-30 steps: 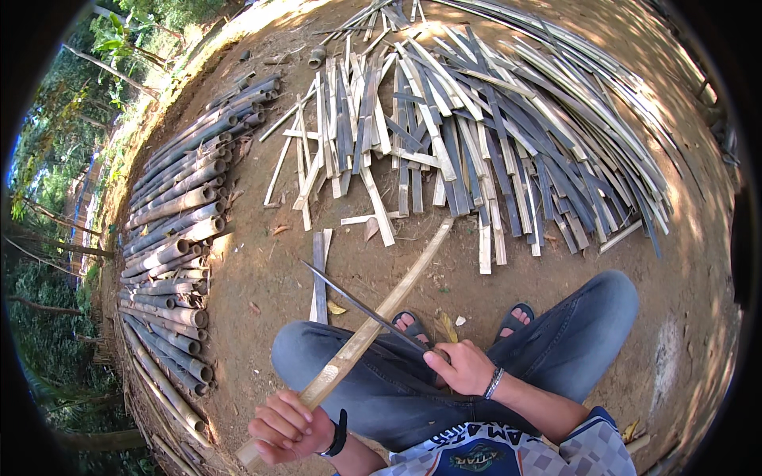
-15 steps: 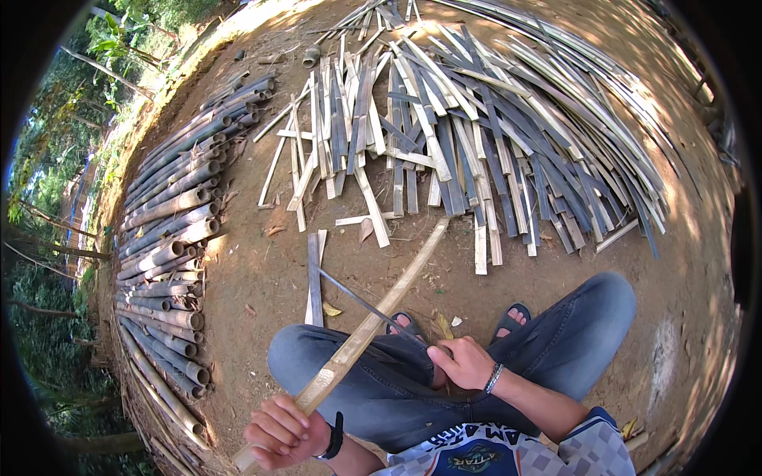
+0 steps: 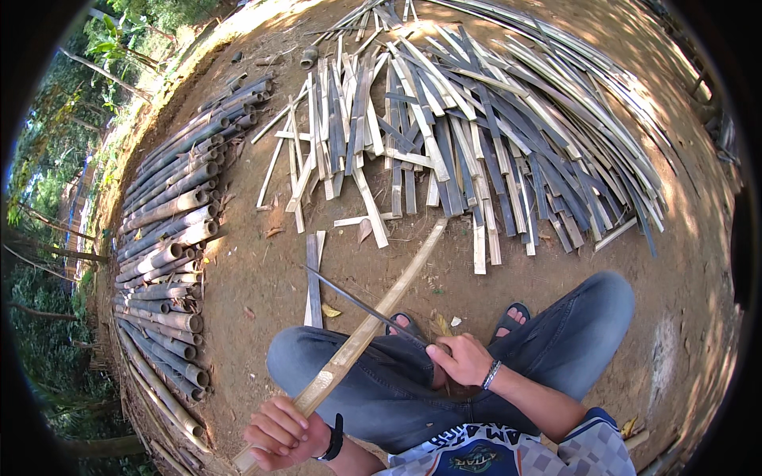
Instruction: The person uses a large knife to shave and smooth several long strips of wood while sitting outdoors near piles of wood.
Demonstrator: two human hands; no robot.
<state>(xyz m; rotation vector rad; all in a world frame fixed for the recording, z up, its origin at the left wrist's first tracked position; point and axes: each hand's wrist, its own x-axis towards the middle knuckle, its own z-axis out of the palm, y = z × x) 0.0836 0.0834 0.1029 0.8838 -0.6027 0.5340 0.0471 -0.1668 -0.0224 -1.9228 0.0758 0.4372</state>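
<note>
My left hand (image 3: 279,432) is wrapped around the lower end of a long pale split-bamboo strip (image 3: 341,358), which slants away up to the right across my leg. Its far end points toward the ground near the pile. In my right hand (image 3: 464,361) is the handle of a long, thin-bladed knife (image 3: 347,295), the grip mostly covered by my fingers. The blade crosses the strip at an angle, partway along it, and its tip sticks out past the strip's left side. Whether the edge bites into the bamboo I cannot tell.
A large heap of split bamboo strips (image 3: 492,143), dark and pale, spreads ahead. Uncut bamboo poles (image 3: 171,254) lie stacked along the left. Two loose strips (image 3: 314,293) rest on the dirt by my left knee. My sandalled feet (image 3: 512,317) are close below the blade.
The knife blade has slid slightly outward, so its tip reaches farther left beyond the strip. Both hands and the bamboo strip stay almost where they were.
</note>
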